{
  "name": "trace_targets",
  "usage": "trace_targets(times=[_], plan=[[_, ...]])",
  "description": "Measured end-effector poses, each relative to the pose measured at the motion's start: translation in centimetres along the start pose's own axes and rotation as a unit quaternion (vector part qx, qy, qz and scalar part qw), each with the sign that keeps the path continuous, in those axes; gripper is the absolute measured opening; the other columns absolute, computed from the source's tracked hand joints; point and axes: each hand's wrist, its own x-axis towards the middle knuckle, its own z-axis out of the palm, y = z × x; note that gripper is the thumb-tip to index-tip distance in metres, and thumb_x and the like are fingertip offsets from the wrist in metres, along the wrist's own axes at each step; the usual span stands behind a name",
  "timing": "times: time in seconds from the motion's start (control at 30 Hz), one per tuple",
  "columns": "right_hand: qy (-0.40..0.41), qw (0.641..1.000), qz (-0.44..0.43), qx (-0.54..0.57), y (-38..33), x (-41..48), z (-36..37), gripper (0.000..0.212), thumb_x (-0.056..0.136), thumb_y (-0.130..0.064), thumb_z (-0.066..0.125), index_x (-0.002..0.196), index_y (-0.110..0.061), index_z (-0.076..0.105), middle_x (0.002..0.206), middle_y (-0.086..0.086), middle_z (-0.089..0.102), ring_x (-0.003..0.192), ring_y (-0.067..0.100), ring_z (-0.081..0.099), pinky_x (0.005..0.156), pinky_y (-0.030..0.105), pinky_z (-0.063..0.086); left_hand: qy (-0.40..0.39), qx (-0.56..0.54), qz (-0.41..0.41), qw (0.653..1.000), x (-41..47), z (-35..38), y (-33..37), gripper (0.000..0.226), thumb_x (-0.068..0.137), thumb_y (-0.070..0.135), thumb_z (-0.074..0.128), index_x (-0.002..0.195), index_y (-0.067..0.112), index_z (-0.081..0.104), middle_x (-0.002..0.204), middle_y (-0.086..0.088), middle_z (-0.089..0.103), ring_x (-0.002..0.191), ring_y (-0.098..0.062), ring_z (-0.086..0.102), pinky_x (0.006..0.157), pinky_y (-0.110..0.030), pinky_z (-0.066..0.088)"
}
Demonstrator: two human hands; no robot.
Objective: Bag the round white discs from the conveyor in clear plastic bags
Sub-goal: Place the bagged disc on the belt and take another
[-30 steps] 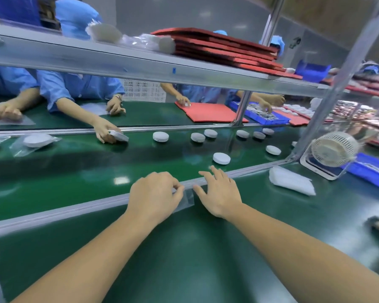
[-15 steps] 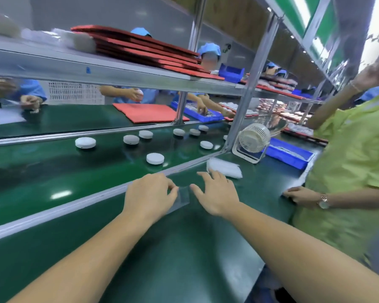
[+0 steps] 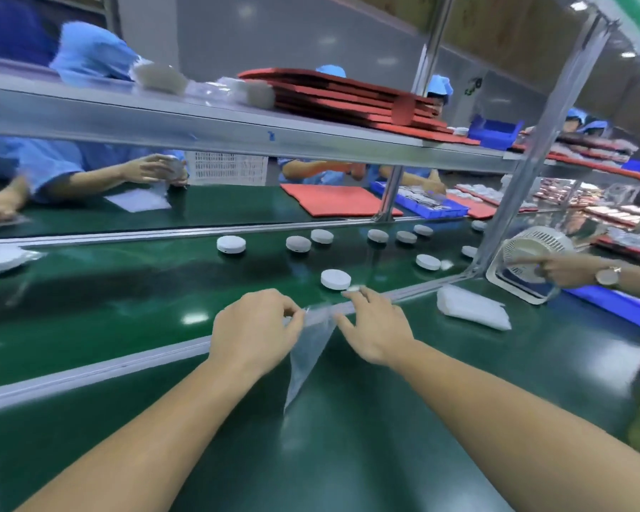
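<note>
left hand (image 3: 254, 332) is pinching the top corner of a floppy, slippery clear bag (image 3: 308, 358) while the right hand (image 3: 375, 327), fingers spread and holding nothing, reaches for the nearest disc (image 3: 335, 279) at the conveyor's near edge, looks light and rigid, so grab its rim.

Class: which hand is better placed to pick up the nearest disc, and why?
Right. The right hand is open with fingertips almost at the nearest disc; the left hand pinches the bag.
</note>
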Motion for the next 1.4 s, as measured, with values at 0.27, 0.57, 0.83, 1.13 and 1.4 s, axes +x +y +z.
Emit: trace_targets(times=[0.27, 0.57, 0.83, 1.13, 1.4], plan=[[-0.019, 0.986, -0.165, 0.017, -13.9, 8.1, 4.3, 0.063, 0.098, -0.070, 0.033, 0.152, -0.038, 0.039, 0.168, 0.003, 0.026, 0.154, 0.024, 0.022, 0.120, 0.047, 0.028, 0.050, 0.087, -0.121, 0.988, -3.5, -9.4, -11.5, 0.023, 0.090, 0.052, 0.049, 0.074, 0.044, 0.065, 0.094, 0.029, 0.063, 0.079, -0.003, 0.057, 0.055, -0.021, 0.039], [-0.051, 0.998, 0.022, -0.032, -2.1, 22.7, 10.1, 0.063, 0.095, -0.052, 0.051, 0.151, -0.024, 0.045, 0.142, 0.013, 0.054, 0.131, 0.037, 0.050, 0.106, 0.050, 0.045, 0.064, 0.234, -0.096, 0.965, -9.4, -13.4, -16.7, 0.025, 0.094, 0.047, 0.051, 0.091, 0.037, 0.074, 0.099, 0.020, 0.071, 0.089, -0.012, 0.061, 0.072, -0.032, 0.051], [0.003, 0.940, -0.300, 0.164, -10.6, 10.8, 6.1, 0.041, 0.098, -0.006, 0.063, 0.135, -0.024, 0.064, 0.129, 0.001, 0.055, 0.105, 0.024, 0.060, 0.098, 0.021, 0.041, -0.038, 0.196, -0.143, 0.969, -9.6, -4.4, -17.7, 0.035, 0.093, 0.053, 0.042, 0.089, 0.031, 0.069, 0.089, 0.016, 0.067, 0.085, -0.011, 0.062, 0.063, -0.028, 0.049], [0.030, 0.846, -0.462, 0.267, -16.8, -2.7, 3.8, 0.038, 0.080, -0.018, 0.085, 0.112, -0.035, 0.074, 0.106, -0.018, 0.073, 0.100, 0.009, 0.066, 0.092, 0.035, 0.053, -0.013, -0.167, -0.138, 0.976, -9.3, -5.3, -14.8, 0.021, 0.094, 0.051, 0.058, 0.086, 0.038, 0.073, 0.084, 0.022, 0.071, 0.075, 0.002, 0.064, 0.067, -0.023, 0.049], [-0.186, 0.773, -0.288, 0.533, -19.7, -4.4, 3.5, 0.025, 0.079, -0.061, 0.071, 0.099, -0.049, 0.080, 0.139, -0.024, 0.058, 0.137, -0.010, 0.043, 0.111, 0.022, 0.039, 0.150, -0.296, -0.129, 0.934, -11.3, -6.4, -13.4, 0.024, 0.085, 0.031, 0.079, 0.102, 0.045, 0.068, 0.102, 0.025, 0.072, 0.098, 0.004, 0.066, 0.078, -0.004, 0.044]])
